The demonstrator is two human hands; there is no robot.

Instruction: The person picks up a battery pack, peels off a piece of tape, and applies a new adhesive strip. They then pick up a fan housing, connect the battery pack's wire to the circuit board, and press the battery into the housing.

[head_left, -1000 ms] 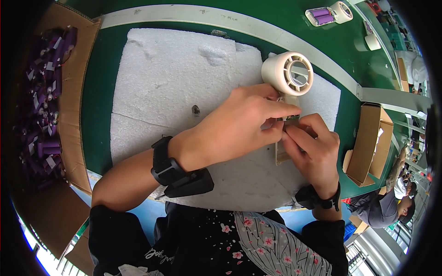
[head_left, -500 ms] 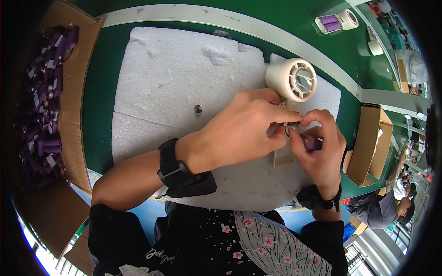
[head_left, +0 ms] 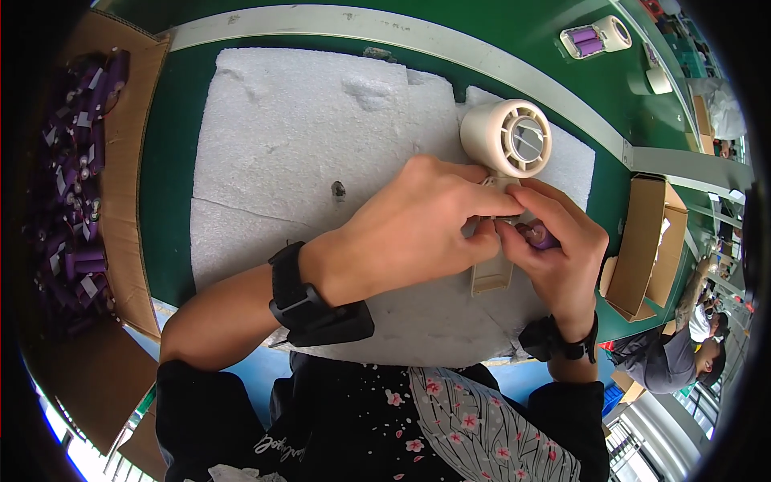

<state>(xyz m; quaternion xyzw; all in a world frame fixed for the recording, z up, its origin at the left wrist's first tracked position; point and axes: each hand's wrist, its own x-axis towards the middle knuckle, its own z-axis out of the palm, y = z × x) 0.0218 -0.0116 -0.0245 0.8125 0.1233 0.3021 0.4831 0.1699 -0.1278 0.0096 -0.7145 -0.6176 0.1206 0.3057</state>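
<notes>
A cream handheld fan (head_left: 484,138) with a round slotted head lies on the foam, its open handle shell (head_left: 491,277) stretching toward me. Over the handle, my left hand (head_left: 401,229) has thumb and index finger closed on a small part near the shell, mostly hidden by the fingers. My right hand (head_left: 566,253) is closed around a purple battery (head_left: 540,235), whose end shows between its fingers. The right thumb and fingertips meet the left fingertips over the handle; any wire between them is too small to make out.
White foam sheets (head_left: 297,120) cover the green bench (head_left: 173,177). A carton of purple batteries (head_left: 80,161) stands at the left, a small open carton (head_left: 642,249) at the right. Another opened fan (head_left: 594,38) lies at the far right. A person (head_left: 675,357) sits beyond the right side.
My right hand's fingers have straightened and moved left and up, closing against my left fingertips. The battery has shifted slightly left and up with it. My left hand stays nearly in place.
</notes>
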